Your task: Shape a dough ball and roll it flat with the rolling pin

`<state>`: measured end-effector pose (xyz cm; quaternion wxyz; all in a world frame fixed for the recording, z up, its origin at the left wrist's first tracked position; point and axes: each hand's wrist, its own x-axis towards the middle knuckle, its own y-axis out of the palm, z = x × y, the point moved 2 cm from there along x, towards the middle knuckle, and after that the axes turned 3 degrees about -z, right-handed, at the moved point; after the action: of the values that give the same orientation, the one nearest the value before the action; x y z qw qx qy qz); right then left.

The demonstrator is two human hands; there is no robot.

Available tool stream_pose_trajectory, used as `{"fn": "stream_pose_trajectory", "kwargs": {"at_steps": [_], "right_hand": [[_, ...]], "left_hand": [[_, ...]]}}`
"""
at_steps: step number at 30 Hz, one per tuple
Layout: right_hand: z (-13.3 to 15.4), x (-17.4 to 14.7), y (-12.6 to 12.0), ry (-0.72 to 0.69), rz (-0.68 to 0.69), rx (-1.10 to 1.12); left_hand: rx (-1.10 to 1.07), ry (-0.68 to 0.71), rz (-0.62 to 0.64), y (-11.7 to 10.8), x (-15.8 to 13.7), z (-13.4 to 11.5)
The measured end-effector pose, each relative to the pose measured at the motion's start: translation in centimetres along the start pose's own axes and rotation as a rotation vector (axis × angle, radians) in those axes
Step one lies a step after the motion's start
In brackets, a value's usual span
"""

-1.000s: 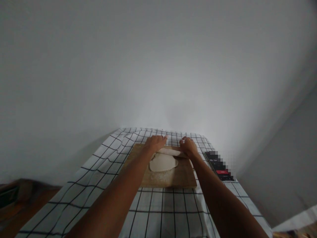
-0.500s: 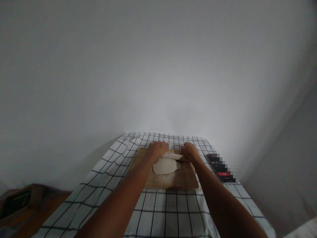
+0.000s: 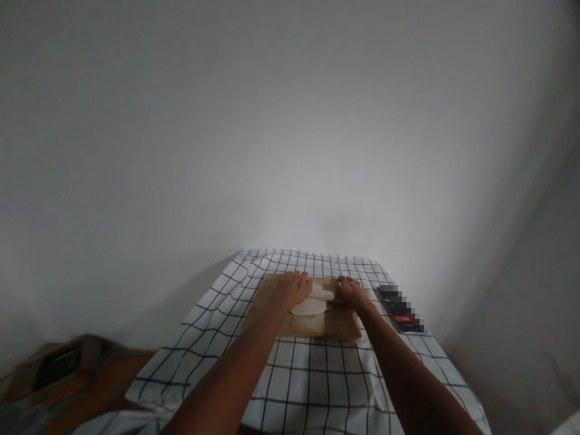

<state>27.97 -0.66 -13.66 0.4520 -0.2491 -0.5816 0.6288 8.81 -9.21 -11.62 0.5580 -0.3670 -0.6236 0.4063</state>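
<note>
A pale rolling pin (image 3: 327,295) lies across a flat sheet of dough (image 3: 310,307) on a wooden board (image 3: 333,330). My left hand (image 3: 294,287) is closed over the pin's left end, its fingers pointing away from me. At the right end, my right hand (image 3: 351,292) grips the pin in the same way. Both hands hide the pin's ends. Part of the dough shows on my side of the pin, with flour dusted on the board in front of it.
A checked white cloth (image 3: 290,380) covers the table under the board. To the right lies a dark flat device with a partly pixelated screen (image 3: 394,305). A plain wall (image 3: 290,151) rises behind the table. Brown objects (image 3: 67,368) sit low at the left.
Both hands have drawn the rolling pin a little toward me over the dough, covering more of it. The whole view has shifted slightly.
</note>
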Motion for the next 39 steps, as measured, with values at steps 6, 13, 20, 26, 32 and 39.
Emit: {"fn": "stream_pose_trajectory", "kwargs": {"at_steps": [6, 13, 20, 26, 32, 39], "right_hand": [[0.5, -2.6, -0.6, 0.070, 0.023, 0.040], [1.0, -4.6, -0.7, 0.097, 0.008, 0.038], [1.5, -6.7, -1.3, 0.037, -0.006, 0.012], [1.8, -8.2, -1.5, -0.003, 0.000, -0.030], [2.0, -8.9, -1.4, -0.064, -0.028, -0.080], [2.6, -9.9, -2.4, -0.041, -0.005, -0.077]], "left_hand": [[0.007, 0.070, -0.080, -1.0, -2.3, -0.7], [0.036, 0.112, -0.097, -1.7, -4.5, -1.2], [-0.003, 0.103, -0.159, -1.7, -6.5, -1.2], [-0.057, 0.134, -0.180, -2.7, -9.4, -1.6], [-0.088, 0.145, -0.192, -3.2, -11.2, -1.9], [-0.114, 0.153, -0.236, -3.0, -13.2, -2.0]]}}
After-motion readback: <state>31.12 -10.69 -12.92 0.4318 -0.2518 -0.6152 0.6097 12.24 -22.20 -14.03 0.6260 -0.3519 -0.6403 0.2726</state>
